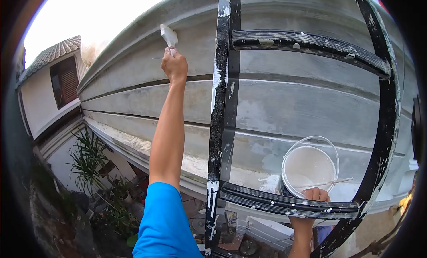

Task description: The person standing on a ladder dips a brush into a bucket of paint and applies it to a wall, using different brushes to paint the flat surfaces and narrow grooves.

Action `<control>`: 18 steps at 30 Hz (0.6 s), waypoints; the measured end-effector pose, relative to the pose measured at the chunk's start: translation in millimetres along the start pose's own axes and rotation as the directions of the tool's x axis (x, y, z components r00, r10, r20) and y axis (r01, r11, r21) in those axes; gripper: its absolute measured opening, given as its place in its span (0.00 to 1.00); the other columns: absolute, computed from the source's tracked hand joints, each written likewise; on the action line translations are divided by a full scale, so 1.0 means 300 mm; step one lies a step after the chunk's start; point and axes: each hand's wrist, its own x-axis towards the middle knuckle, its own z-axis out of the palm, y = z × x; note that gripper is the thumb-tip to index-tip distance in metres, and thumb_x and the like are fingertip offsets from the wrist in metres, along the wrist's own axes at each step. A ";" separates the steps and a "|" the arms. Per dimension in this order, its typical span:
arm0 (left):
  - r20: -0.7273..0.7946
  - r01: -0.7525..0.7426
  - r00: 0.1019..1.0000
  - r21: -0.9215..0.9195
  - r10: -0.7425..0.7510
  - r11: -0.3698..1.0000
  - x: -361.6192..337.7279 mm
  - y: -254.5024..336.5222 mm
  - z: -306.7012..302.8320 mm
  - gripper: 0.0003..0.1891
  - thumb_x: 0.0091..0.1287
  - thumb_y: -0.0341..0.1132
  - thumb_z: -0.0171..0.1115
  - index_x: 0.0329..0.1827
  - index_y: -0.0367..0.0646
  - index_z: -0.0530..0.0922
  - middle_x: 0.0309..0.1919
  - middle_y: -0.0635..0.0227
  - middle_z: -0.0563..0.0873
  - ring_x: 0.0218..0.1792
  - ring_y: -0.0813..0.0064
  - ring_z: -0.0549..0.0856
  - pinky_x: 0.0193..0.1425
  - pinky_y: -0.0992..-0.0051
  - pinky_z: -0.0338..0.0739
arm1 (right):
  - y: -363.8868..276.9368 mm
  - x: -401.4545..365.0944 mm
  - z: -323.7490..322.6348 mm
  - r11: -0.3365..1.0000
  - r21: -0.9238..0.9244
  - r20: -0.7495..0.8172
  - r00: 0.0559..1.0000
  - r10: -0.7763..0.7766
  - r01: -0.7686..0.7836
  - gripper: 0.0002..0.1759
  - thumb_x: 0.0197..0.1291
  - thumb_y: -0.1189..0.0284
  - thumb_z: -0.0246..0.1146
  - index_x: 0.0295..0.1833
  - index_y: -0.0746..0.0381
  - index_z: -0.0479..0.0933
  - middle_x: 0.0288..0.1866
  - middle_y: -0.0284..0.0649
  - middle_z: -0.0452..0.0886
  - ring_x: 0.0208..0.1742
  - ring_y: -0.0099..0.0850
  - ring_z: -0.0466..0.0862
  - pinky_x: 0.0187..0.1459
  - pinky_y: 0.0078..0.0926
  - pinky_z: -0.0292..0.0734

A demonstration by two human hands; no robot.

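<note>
My left hand [174,64] is stretched up to the left, closed around the handle of a paintbrush [169,36]. The brush's whitish bristles are against or very near the grey wall [191,58], just under its upper moulding. Lower right, my right hand [316,194] has its fingers curled over the near rim of a paint bucket [309,162]. A black ladder rung [289,204] crosses in front of that hand and hides part of it. Whitish paint coats the bucket's inside, and a thin stick [338,182] lies across its opening.
A paint-spattered black ladder [216,102] stands between me and the wall, with another rung [311,47] higher up. A ledge [191,167] runs along the wall's foot. Far below are plants [86,160] and clutter. A house with a shuttered window [65,82] stands at left.
</note>
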 end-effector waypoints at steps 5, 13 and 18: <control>0.154 -0.208 0.943 -0.421 0.295 0.883 -0.190 0.219 -0.022 0.12 0.75 0.37 0.56 0.52 0.38 0.82 0.29 0.48 0.85 0.32 0.53 0.88 0.41 0.61 0.80 | -0.008 0.005 -0.003 1.000 -0.002 0.004 1.000 0.008 -0.008 0.21 0.48 0.58 0.69 0.34 0.63 0.70 0.37 0.46 0.72 0.46 0.45 0.71 0.53 0.49 0.63; 0.154 -0.210 0.960 -0.163 0.235 0.964 0.008 0.212 -0.152 0.15 0.74 0.38 0.58 0.55 0.40 0.85 0.27 0.55 0.86 0.29 0.62 0.85 0.41 0.67 0.79 | -0.015 0.009 -0.007 1.000 -0.008 0.012 1.000 0.006 -0.006 0.21 0.48 0.57 0.69 0.34 0.63 0.71 0.37 0.45 0.72 0.46 0.45 0.72 0.53 0.47 0.64; 0.150 -0.183 0.961 -0.289 0.233 0.940 -0.175 0.117 -0.215 0.17 0.75 0.37 0.60 0.58 0.34 0.84 0.30 0.69 0.87 0.32 0.84 0.82 0.40 0.78 0.76 | 0.001 0.013 -0.019 1.000 0.004 0.009 1.000 -0.016 0.016 0.24 0.53 0.50 0.67 0.33 0.62 0.72 0.35 0.41 0.73 0.45 0.43 0.73 0.53 0.47 0.63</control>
